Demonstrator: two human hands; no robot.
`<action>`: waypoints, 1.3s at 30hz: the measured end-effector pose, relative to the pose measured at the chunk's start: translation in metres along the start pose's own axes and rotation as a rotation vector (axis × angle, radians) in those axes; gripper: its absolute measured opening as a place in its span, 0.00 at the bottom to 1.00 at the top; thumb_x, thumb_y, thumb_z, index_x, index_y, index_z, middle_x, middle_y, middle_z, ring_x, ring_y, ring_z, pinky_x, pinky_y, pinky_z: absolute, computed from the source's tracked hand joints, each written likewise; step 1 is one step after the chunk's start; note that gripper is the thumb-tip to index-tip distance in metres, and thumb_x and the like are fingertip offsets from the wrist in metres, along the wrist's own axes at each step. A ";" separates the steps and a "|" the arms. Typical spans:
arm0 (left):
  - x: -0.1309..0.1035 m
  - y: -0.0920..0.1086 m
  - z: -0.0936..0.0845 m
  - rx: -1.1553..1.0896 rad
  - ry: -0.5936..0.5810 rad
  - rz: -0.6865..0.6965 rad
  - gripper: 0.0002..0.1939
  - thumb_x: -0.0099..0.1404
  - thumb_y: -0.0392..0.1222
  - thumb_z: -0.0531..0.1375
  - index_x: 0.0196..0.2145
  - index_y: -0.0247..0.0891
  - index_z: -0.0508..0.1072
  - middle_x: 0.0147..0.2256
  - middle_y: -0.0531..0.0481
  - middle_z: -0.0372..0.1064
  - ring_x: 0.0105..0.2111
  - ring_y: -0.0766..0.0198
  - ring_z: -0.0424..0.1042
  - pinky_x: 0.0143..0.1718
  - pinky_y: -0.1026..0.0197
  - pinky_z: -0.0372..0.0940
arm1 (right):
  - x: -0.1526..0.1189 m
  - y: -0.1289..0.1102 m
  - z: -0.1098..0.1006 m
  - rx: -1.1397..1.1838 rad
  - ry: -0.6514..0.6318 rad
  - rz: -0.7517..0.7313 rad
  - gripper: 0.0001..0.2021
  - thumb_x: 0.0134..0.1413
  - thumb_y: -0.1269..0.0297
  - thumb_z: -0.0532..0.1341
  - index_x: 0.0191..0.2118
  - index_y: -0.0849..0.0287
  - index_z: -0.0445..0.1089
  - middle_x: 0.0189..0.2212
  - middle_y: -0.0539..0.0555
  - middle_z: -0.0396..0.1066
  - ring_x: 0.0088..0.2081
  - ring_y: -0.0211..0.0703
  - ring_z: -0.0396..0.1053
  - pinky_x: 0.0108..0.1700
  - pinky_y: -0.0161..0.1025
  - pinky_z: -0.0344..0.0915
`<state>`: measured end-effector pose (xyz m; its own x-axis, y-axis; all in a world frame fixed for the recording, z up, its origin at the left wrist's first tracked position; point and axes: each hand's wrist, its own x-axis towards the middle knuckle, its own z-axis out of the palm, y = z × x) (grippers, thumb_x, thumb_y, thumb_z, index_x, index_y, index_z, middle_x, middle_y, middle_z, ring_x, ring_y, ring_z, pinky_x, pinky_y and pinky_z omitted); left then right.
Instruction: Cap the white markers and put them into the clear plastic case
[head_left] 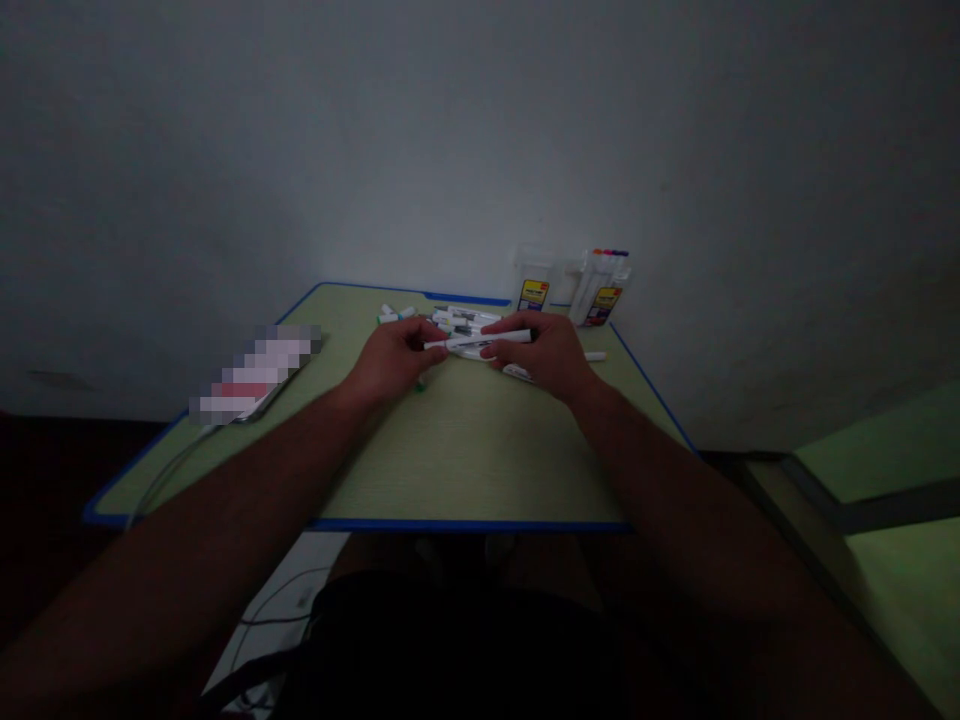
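Note:
A white marker (pixel 499 338) with a dark end on the right is held level between my two hands over the table. My left hand (pixel 394 358) is closed, thumb and fingers pinching the marker's thin left end. On its right part, my right hand (pixel 553 352) grips the barrel between thumb and fingers. Just behind lies a pile of white markers (pixel 454 316), partly hidden by my hands. Beneath my right hand another white marker (pixel 517 373) lies on the table. A small green-ended piece (pixel 420 384) rests below my left hand.
The table (pixel 465 460) has a blue edge and stands against the wall. Two clear plastic cases stand at its back right: one case (pixel 533 280) upright, the other case (pixel 600 290) tilted with colored-capped markers. A blurred-out flat object (pixel 259 375) with a cable lies left.

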<state>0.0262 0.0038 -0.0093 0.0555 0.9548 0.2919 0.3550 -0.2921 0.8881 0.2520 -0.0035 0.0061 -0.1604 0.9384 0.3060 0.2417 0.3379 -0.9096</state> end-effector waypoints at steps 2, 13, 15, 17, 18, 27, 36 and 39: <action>0.000 0.002 0.000 -0.007 0.013 0.010 0.07 0.52 0.34 0.72 0.31 0.37 0.81 0.28 0.51 0.74 0.27 0.66 0.67 0.31 0.62 0.61 | 0.001 0.003 -0.001 0.006 0.029 0.027 0.14 0.39 0.65 0.77 0.36 0.58 0.81 0.25 0.51 0.77 0.26 0.39 0.76 0.31 0.36 0.72; 0.003 -0.006 0.001 -0.010 0.010 0.060 0.08 0.53 0.38 0.72 0.33 0.37 0.81 0.30 0.50 0.76 0.29 0.64 0.70 0.34 0.59 0.64 | 0.004 0.007 -0.004 -0.008 0.005 0.011 0.14 0.41 0.73 0.65 0.39 0.57 0.74 0.38 0.51 0.77 0.27 0.36 0.73 0.32 0.39 0.76; 0.003 -0.006 0.001 -0.024 0.009 0.062 0.08 0.54 0.38 0.71 0.33 0.37 0.81 0.31 0.49 0.77 0.30 0.64 0.70 0.34 0.59 0.64 | 0.006 0.010 -0.005 0.011 0.006 -0.004 0.15 0.39 0.74 0.64 0.38 0.57 0.73 0.39 0.51 0.75 0.28 0.36 0.73 0.32 0.38 0.76; 0.002 -0.005 0.001 -0.032 0.010 0.062 0.09 0.54 0.39 0.71 0.34 0.37 0.81 0.31 0.49 0.77 0.29 0.64 0.70 0.33 0.59 0.65 | 0.007 0.013 -0.006 0.027 0.016 -0.019 0.15 0.38 0.74 0.63 0.37 0.57 0.71 0.37 0.50 0.74 0.29 0.37 0.72 0.31 0.38 0.76; 0.002 -0.005 0.001 -0.033 0.010 0.064 0.09 0.54 0.39 0.71 0.34 0.37 0.81 0.30 0.50 0.77 0.29 0.64 0.70 0.33 0.59 0.65 | 0.008 0.014 -0.006 0.031 0.021 -0.026 0.14 0.38 0.74 0.64 0.36 0.57 0.71 0.36 0.49 0.73 0.29 0.37 0.72 0.31 0.37 0.75; 0.004 -0.008 0.000 -0.035 0.004 0.067 0.08 0.54 0.41 0.70 0.34 0.37 0.81 0.30 0.49 0.77 0.28 0.64 0.71 0.31 0.59 0.66 | 0.010 0.018 -0.007 0.023 0.044 -0.046 0.12 0.40 0.72 0.66 0.35 0.57 0.70 0.30 0.47 0.74 0.25 0.35 0.72 0.29 0.36 0.72; 0.002 0.000 0.000 -0.031 0.022 0.035 0.07 0.54 0.39 0.70 0.33 0.37 0.81 0.28 0.51 0.76 0.26 0.65 0.70 0.30 0.61 0.65 | 0.011 0.019 -0.006 0.028 0.049 -0.034 0.11 0.40 0.71 0.66 0.34 0.57 0.69 0.31 0.47 0.74 0.24 0.34 0.71 0.26 0.35 0.71; 0.001 0.002 -0.001 -0.035 0.013 0.020 0.07 0.55 0.39 0.69 0.34 0.36 0.81 0.27 0.51 0.76 0.25 0.66 0.69 0.29 0.61 0.64 | 0.011 0.019 -0.006 0.026 0.051 -0.038 0.11 0.40 0.72 0.67 0.33 0.57 0.69 0.31 0.47 0.74 0.23 0.34 0.69 0.26 0.35 0.70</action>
<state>0.0261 0.0040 -0.0075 0.0506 0.9480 0.3142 0.3211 -0.3133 0.8937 0.2606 0.0138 -0.0058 -0.1204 0.9275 0.3540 0.2111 0.3724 -0.9038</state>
